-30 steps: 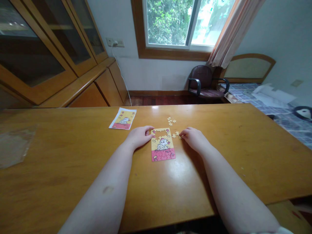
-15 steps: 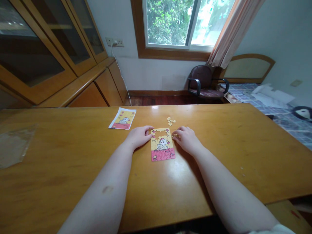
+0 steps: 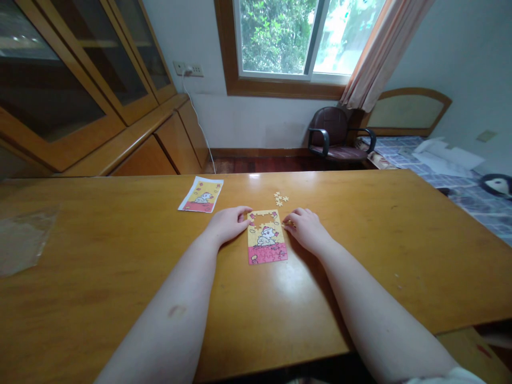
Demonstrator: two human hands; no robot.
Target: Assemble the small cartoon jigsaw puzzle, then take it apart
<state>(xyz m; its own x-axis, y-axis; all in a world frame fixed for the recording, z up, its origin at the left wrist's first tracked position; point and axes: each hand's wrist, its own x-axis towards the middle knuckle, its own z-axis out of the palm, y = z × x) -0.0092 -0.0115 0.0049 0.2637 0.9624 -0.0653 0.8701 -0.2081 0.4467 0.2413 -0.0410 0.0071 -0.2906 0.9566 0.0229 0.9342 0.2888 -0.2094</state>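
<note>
A jigsaw puzzle (image 3: 267, 245) lies flat on the table, showing a white cartoon animal in a red hat on yellow and pink. A gap in its upper part shows the wood below. My left hand (image 3: 229, 223) holds the puzzle's upper left edge, its thumb and forefinger against the border. Just off the right edge, my right hand (image 3: 307, 228) has its fingers closed over small yellow puzzle pieces (image 3: 290, 223), which it partly hides. Beyond the puzzle's top edge lie several loose puzzle pieces (image 3: 279, 200), plain side showing.
A printed picture sheet (image 3: 202, 195) with the same design lies to the far left of the puzzle. Clear plastic (image 3: 26, 240) rests at the table's left side. Past the wooden table (image 3: 400, 240) stand an armchair (image 3: 332, 133), a bed (image 3: 452, 170) and a cabinet (image 3: 132, 128).
My right fingers have shifted very slightly at the pieces beside the puzzle. The left hand, the puzzle and the loose pieces stay where they were.
</note>
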